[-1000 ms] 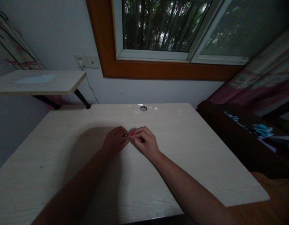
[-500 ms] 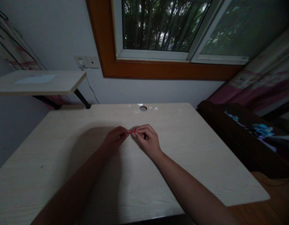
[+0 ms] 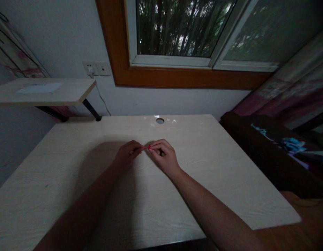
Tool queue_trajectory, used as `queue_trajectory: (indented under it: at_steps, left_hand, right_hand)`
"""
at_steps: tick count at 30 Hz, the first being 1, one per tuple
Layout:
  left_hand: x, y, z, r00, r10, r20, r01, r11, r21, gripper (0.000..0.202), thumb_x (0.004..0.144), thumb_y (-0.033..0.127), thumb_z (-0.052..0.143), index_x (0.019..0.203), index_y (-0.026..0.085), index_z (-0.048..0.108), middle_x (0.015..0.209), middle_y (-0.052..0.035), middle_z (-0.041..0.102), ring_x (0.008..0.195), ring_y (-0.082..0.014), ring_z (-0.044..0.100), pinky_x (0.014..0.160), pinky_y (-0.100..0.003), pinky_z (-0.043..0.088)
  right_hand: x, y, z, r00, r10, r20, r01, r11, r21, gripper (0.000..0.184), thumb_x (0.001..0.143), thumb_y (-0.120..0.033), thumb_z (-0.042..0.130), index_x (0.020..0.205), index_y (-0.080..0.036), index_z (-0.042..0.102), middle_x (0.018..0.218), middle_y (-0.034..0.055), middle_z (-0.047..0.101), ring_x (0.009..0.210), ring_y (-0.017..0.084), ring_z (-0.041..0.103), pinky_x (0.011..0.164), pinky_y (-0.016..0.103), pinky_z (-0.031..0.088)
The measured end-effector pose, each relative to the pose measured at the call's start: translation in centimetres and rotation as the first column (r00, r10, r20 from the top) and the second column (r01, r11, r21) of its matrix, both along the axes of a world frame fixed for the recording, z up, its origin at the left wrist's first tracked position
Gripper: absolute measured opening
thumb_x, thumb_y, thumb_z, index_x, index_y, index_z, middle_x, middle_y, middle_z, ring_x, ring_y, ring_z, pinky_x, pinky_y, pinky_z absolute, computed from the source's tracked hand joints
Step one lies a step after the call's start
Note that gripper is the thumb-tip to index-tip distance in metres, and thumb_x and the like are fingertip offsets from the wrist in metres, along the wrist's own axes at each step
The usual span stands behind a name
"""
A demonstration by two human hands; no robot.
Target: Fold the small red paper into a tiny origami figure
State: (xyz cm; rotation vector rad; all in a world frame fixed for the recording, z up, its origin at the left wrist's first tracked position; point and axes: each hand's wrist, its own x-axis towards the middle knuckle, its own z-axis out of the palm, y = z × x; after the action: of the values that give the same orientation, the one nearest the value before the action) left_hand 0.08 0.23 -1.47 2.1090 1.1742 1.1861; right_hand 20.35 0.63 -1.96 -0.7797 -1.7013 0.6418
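Home interior, patterned curtain (image 3: 289, 85), 2-pane window (image 3: 182, 31), pale desk (image 3: 203, 153)

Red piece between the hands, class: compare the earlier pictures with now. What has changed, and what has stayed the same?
Since the earliest picture, the right hand has shifted slightly rightward and away from the person, so a little more of the red piece shows between it and the left hand. No release shows: both hands pinch the red piece. The desk and window look unchanged.

The left hand (image 3: 127, 153) and right hand (image 3: 166, 155) pinched a thin red strand (image 3: 146, 147) over the pale desk (image 3: 216, 157); a window (image 3: 174, 31) stood behind; a shelf (image 3: 75, 91) at the left.
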Motion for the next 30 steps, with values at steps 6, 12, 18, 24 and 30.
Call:
queue_trajectory:
  at_steps: [6,12,18,24,30]
  left_hand:
    - [0.15,-0.06,0.3,0.999,0.012,0.035,-0.008,0.994,-0.112,0.02,0.093,0.032,0.059,0.082,0.017,0.067,0.078,-0.0019,0.064,0.072,-0.0119,0.06,0.066,-0.021,0.046]
    - [0.29,-0.09,0.32,0.996,0.004,0.085,0.008,0.99,-0.143,0.022,0.095,0.032,0.055,0.085,0.017,0.068,0.077,-0.0018,0.063,0.07,-0.0115,0.059,0.067,-0.022,0.046]
    - [0.4,-0.19,0.4,0.993,0.008,0.118,0.012,0.986,-0.168,0.027,0.098,0.033,0.048,0.09,0.017,0.068,0.077,-0.002,0.063,0.07,-0.0116,0.059,0.068,-0.023,0.046]
    - [0.32,-0.25,0.34,0.987,0.003,0.161,0.032,0.977,-0.212,0.029,0.099,0.035,0.045,0.093,0.016,0.068,0.079,-0.0026,0.063,0.071,-0.0122,0.058,0.07,-0.024,0.046]
    - [0.4,-0.39,0.52,0.983,-0.007,0.185,0.06,0.958,-0.282,0.034,0.099,0.037,0.044,0.083,0.015,0.066,0.076,-0.0028,0.063,0.072,-0.0129,0.059,0.071,-0.024,0.047]
  right_hand:
    - [0.02,-0.06,0.07,1.0,0.014,0.005,-0.014,1.0,-0.012,0.002,0.09,-0.023,0.067,0.089,-0.023,0.069,0.096,0.0042,0.065,0.062,0.011,0.05,0.054,0.026,0.043]
    - [0.05,-0.1,0.25,1.0,0.019,0.007,-0.018,1.0,-0.016,0.003,0.09,-0.022,0.067,0.089,-0.023,0.069,0.096,0.0041,0.065,0.062,0.012,0.05,0.054,0.027,0.043]
    - [0.04,-0.06,0.32,1.0,0.006,0.001,-0.006,1.0,-0.008,0.002,0.09,-0.022,0.067,0.089,-0.023,0.07,0.095,0.0043,0.066,0.062,0.012,0.051,0.053,0.027,0.042]
    - [0.05,-0.1,0.12,1.0,-0.012,0.003,0.012,1.0,0.014,0.003,0.09,-0.022,0.068,0.09,-0.023,0.07,0.097,0.0046,0.065,0.065,0.013,0.054,0.054,0.026,0.044]
    - [0.18,-0.16,-0.04,0.999,-0.015,0.042,0.011,0.996,0.089,0.006,0.091,-0.021,0.067,0.095,-0.025,0.07,0.1,0.0053,0.065,0.078,0.015,0.06,0.056,0.026,0.048]
